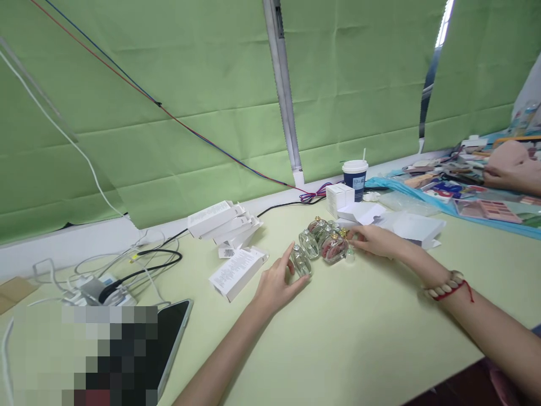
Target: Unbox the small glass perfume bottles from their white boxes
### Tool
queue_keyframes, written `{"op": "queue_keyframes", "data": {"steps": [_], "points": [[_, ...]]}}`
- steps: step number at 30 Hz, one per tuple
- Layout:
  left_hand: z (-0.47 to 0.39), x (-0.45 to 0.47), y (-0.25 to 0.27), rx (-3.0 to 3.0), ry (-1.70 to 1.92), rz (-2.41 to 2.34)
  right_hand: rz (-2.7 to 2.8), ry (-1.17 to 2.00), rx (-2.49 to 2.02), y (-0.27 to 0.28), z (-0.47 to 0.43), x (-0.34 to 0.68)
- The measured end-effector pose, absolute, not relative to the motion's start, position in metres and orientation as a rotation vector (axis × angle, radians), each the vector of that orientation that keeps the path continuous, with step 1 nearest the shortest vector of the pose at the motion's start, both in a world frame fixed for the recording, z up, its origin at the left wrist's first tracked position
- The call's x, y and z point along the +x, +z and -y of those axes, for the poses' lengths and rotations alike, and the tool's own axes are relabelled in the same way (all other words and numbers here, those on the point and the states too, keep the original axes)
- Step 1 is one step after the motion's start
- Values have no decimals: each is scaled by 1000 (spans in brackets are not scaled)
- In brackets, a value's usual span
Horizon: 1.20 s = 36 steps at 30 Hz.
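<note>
Several small glass perfume bottles (321,239) stand clustered on the pale green table (359,338). My left hand (276,285) grips the nearest clear bottle (300,261) at the cluster's front left, thumb and fingers around it. My right hand (374,241) reaches in from the right and touches the reddish bottle (335,249) and a tiny clear cap (350,255) beside it; whether it actually holds either is hard to tell. A beaded bracelet with a red cord (448,286) sits on my right wrist.
Long white boxes (224,225) are piled behind the bottles, one (237,272) lying nearer. A paper cup (355,177) and small white boxes (340,197) stand at the back. Cables and a charger (101,287) and a tablet (171,332) lie left. Another person's hand (511,166) rests among make-up palettes at right.
</note>
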<state>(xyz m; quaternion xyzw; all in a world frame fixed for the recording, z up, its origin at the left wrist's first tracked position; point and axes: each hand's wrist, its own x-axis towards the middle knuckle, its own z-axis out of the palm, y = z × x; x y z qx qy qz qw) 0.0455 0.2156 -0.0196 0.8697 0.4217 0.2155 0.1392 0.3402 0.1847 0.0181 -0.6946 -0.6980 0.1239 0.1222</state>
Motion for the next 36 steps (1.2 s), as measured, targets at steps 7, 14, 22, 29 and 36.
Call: {"op": "queue_keyframes", "data": {"steps": [7,14,22,29,36], "points": [[-209,44,-20,2506,646,-1084,1966,293,-1872,28,-177,334],[-202,46,-23,2564,801,-957,1902,102,-1784,18,-182,335],[-186,53,-19,2714,766,-832,1984,17,-1714,14,-180,326],[-190,56,-20,2951,676,-654,2006,15,-1662,11,-180,324],[-186,56,-19,2948,751,-615,2055,210,-1650,14,-176,317]]}}
